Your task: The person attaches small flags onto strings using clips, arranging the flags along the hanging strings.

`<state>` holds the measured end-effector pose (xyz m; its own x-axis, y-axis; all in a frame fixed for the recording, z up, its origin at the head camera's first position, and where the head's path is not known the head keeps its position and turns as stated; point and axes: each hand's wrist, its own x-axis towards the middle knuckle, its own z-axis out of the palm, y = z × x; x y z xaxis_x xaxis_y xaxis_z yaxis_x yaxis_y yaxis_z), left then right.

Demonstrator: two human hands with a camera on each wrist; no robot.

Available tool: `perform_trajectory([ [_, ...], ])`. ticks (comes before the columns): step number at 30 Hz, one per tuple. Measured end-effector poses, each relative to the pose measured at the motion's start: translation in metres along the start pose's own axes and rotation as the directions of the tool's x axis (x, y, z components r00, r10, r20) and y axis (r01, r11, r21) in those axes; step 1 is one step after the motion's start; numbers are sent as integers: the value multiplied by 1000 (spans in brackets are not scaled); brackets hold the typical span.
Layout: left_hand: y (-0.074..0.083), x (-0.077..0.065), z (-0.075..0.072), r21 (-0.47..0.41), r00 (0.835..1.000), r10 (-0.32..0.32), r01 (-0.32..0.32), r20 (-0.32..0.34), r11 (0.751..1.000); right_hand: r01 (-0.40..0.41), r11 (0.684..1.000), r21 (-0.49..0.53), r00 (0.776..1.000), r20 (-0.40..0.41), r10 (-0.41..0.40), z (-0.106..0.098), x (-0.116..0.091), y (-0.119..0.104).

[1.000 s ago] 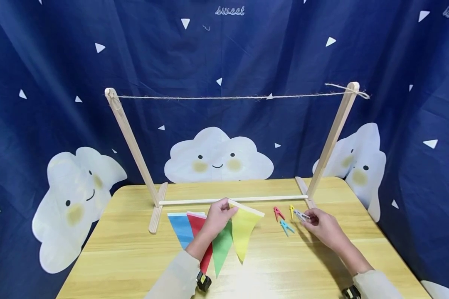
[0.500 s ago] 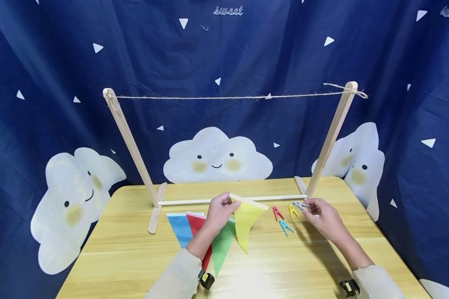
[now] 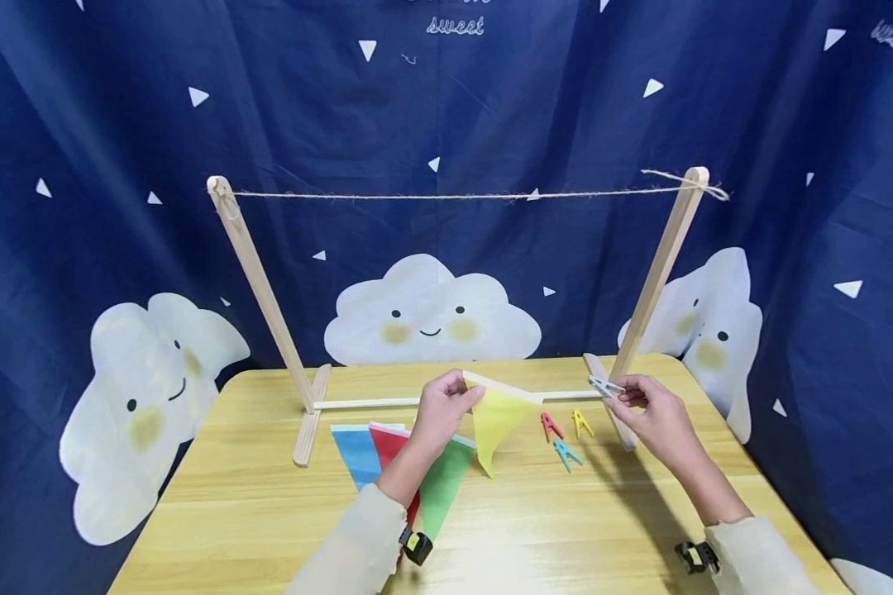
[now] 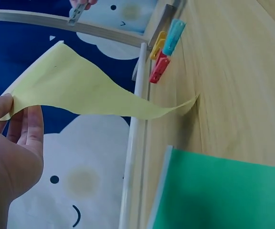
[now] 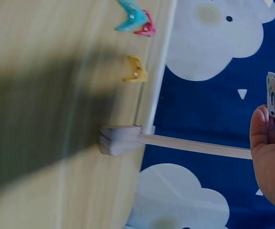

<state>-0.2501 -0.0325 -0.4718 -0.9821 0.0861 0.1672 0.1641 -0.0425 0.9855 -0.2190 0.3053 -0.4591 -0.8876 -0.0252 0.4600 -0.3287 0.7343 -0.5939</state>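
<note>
My left hand pinches a yellow triangular pennant by one end of its white top edge. In the left wrist view the pennant hangs with its tip low, close to the tabletop. My right hand holds a grey-white clothespin between thumb and fingers, raised above the table near the right post. Red, blue and green pennants lie overlapping on the table, partly hidden behind my left forearm. Red, yellow and blue clothespins lie between my hands.
A wooden frame stands at the back of the table, with a left post, a right post and a low white rod. A twine line stretches between the post tops. A dark blue curtain hangs behind.
Both hands have risen, carrying the yellow pennant and the grey-white clothespin up and away from the table. The pennant's lower tip has lifted too. The loose clothespins have not moved.
</note>
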Motion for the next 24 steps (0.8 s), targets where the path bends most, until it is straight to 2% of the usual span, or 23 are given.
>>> perform_trajectory([
  [9, 13, 6, 7, -6, 999, 25, -25, -26, 1000, 28, 1000, -4, 1000, -12, -28, -17, 13, -12],
  [18, 29, 18, 13, -45, 998, 61, -63, -28, 997, 153, 986, 60, 985, -95, -147, -29, 25, -22],
  [24, 38, 22, 17, -56, 997, 78, -79, -24, 995, 163, 986, 30, 981, -108, -159, -42, 34, -31],
])
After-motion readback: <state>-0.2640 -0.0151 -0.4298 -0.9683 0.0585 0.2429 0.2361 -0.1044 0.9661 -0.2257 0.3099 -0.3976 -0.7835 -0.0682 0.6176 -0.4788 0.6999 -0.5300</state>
